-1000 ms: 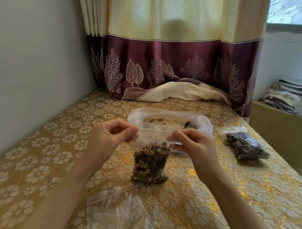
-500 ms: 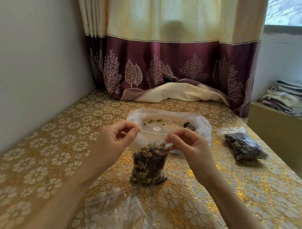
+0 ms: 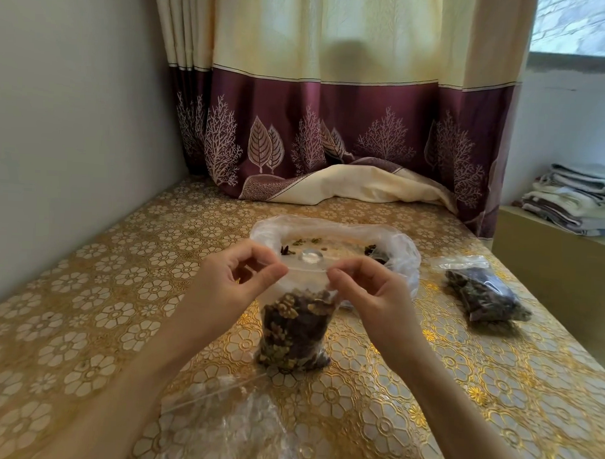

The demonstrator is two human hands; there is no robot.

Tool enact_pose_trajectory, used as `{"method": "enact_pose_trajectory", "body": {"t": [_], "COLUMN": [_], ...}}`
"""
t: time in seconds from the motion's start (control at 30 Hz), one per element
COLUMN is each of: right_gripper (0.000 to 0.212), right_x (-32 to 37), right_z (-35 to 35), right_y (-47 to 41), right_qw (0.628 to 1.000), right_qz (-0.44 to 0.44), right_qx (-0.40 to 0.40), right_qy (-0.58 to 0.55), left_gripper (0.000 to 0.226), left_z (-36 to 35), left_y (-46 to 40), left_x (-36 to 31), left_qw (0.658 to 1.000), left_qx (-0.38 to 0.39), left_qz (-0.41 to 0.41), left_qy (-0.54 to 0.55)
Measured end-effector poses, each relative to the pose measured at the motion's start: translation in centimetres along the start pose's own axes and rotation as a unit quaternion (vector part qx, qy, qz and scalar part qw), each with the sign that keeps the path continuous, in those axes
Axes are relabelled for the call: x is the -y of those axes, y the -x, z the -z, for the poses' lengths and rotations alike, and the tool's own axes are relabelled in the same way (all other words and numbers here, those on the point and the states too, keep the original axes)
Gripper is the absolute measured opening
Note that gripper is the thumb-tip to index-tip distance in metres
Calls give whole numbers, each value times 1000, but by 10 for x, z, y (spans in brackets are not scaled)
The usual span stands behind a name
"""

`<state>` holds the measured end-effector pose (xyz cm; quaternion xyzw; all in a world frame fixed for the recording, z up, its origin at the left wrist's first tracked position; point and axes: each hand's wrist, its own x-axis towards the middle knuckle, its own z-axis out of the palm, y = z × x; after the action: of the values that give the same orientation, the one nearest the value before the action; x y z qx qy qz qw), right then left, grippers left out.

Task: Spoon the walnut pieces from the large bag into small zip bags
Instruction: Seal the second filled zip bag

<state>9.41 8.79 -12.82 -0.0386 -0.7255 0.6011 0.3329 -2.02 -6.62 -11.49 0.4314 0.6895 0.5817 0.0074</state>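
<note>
Left hand [image 3: 230, 285] and right hand [image 3: 367, 293] are pinching the small clear walnut-filled zip bag's [image 3: 294, 332] top strip, apparently sealing it.

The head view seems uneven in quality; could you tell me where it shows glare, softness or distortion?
Head view: glare glints off the gold tablecloth right of the small zip bag; the empty bags at the bottom edge look soft and washed out; wide-angle bending curves the wall and table edges; both hands, left hand and right hand, are sharp.
</note>
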Motion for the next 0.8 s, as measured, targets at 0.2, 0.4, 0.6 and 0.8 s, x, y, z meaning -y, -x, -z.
{"method": "enact_pose_trajectory", "body": {"t": [0.2,0.4,0.6,0.8], "right_gripper": [15,11,18,14], "right_x": [1,3,5,7], "right_z": [-3,-3,-7,-6], "right_y": [1,1,3,3], "right_qw": [1000,1000,1000,1000], "right_qz": [13,-7,5,13], "right_qx": [-3,25,16,18], "right_qy": [21,5,0,5], "left_gripper": [13,14,9,5], "left_z": [0,-5,-10,-10], "left_y": [2,2,5,6], "left_x": [-3,-6,-8,-9], "left_qw": [999,997,994,994], "left_qx": [0,22,6,22], "left_qz": [-28,-51,-75,-71], "left_qy": [-20,-51,-84,-78]}}
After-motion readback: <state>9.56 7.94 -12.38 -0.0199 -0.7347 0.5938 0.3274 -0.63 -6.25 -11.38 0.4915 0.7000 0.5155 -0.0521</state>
